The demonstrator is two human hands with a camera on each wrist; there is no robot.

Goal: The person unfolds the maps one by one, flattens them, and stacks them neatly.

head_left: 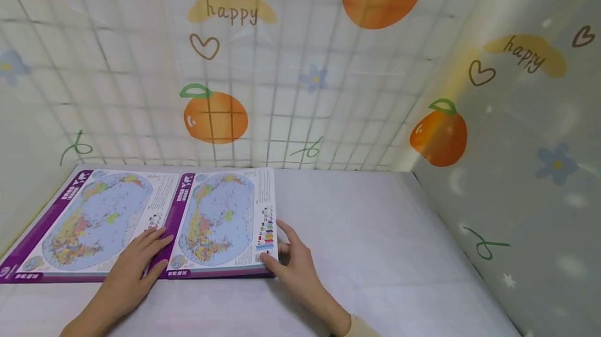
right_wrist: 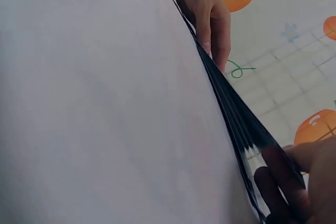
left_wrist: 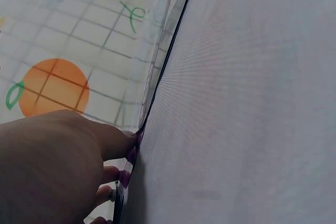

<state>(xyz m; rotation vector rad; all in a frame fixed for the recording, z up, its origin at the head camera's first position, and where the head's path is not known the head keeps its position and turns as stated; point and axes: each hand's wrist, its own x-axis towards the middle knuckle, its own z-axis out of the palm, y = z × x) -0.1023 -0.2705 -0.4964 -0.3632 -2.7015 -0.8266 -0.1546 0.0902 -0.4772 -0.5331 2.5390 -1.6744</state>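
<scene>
Two world maps with purple bands lie side by side on the table, the left map [head_left: 94, 222] and the right map [head_left: 218, 222]. My left hand [head_left: 136, 259] rests where they meet, its straight fingers over the left map's edge and the right map's purple band. With my right hand [head_left: 298, 264] I pinch the right map's right edge near its front corner, thumb on top and fingers beneath. That corner is slightly raised over a dark gap. In the right wrist view, several layers of the edge [right_wrist: 233, 108] spread apart beside my right fingers [right_wrist: 278, 171].
The white table [head_left: 366, 232] stretches to the right of the maps. Behind it hangs a pale curtain [head_left: 281, 118] printed with oranges over a wire grid, and another printed sheet [head_left: 516, 170] rises on the right side.
</scene>
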